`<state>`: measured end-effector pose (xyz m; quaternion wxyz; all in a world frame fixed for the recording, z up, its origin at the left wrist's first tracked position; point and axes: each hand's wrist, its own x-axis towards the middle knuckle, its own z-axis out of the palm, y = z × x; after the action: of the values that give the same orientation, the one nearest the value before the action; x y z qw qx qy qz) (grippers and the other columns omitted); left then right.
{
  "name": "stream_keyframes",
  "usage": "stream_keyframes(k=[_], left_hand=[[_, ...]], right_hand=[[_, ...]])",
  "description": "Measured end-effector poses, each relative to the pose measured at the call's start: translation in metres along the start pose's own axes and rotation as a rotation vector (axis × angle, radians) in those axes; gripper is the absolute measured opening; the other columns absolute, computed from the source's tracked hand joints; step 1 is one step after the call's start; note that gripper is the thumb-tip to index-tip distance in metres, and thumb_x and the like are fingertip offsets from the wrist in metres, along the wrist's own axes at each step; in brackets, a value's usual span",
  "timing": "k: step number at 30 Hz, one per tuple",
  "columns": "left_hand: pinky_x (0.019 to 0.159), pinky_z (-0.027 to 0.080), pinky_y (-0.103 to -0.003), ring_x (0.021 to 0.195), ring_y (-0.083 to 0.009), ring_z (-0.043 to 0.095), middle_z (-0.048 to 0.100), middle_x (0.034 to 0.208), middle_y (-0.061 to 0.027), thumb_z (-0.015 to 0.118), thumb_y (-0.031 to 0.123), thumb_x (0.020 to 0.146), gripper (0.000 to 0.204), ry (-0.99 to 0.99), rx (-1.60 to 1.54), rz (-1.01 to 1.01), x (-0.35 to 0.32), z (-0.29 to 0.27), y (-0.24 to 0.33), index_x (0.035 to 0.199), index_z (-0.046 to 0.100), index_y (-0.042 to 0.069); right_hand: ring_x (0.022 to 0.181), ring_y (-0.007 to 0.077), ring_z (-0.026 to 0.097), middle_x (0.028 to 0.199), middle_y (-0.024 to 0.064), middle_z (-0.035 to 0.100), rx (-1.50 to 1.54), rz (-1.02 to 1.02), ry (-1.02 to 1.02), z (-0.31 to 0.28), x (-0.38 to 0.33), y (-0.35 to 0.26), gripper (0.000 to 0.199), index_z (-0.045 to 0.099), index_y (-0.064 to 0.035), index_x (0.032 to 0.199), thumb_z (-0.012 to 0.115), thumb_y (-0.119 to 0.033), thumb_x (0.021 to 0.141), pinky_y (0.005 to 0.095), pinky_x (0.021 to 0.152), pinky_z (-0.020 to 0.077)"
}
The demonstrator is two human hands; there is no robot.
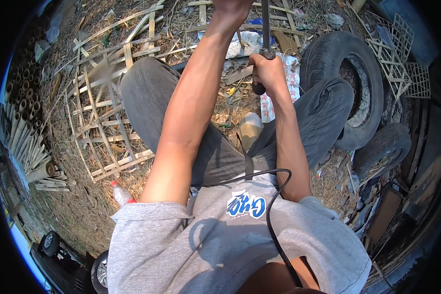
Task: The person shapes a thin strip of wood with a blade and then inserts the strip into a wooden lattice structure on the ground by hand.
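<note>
Seated on straw-littered ground [83, 206]. Right hand [267, 71] wrapped tight round dark handle of long blade [265, 24], upright between knees. Left hand [232, 5] mostly out of frame; grip impossible to tell. Best kept vertical, clear of legs.

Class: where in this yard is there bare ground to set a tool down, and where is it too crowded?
Free: the dry grass patch between the bamboo lattice and the plastic bottle. Crowded: around the right hand gripping the dark-handled tool, with scraps, the white sack and the tyre.
</note>
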<state>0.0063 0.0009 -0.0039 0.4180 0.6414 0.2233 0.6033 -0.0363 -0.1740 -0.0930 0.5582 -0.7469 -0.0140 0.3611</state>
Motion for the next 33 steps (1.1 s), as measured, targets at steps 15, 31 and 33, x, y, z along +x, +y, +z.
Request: stream_keyframes(k=[15,31,33], left_hand=[[0.048,0.037,-0.046,0.045,-0.0368,0.053,0.048,0.051,-0.0231,0.047,0.026,0.102,0.05,0.002,-0.046,0.01,0.006,0.003,-0.006,0.062,0.052,-0.004],[0.051,0.042,-0.047,0.056,-0.0424,0.061,0.056,0.06,-0.025,0.051,0.021,0.097,0.039,0.024,-0.049,0.059,0.009,0.014,-0.015,0.068,0.058,-0.003],[0.049,0.038,-0.045,0.047,-0.034,0.056,0.051,0.054,-0.0227,0.052,0.022,0.098,0.043,0.037,-0.1,0.073,0.009,0.015,-0.008,0.064,0.055,-0.004]], right_hand=[[0.039,0.0035,0.032,0.05,-0.0072,0.039,0.225,-0.217,0.042,-0.003,-0.025,-0.064,0.015,0.058,-0.0045,0.072,0.059,-0.011,0.085,0.0264,0.042,0.0301],[0.041,0.0053,0.03,0.051,-0.0076,0.035,0.136,0.069,-0.088,-0.004,-0.004,-0.014,0.016,0.054,-0.0081,0.071,0.059,-0.013,0.085,0.0262,0.043,0.0277],[0.043,0.0054,0.034,0.053,-0.0053,0.039,0.192,-0.037,-0.094,-0.01,-0.006,-0.023,0.017,0.054,-0.0072,0.07,0.059,-0.012,0.085,0.026,0.044,0.0303]])
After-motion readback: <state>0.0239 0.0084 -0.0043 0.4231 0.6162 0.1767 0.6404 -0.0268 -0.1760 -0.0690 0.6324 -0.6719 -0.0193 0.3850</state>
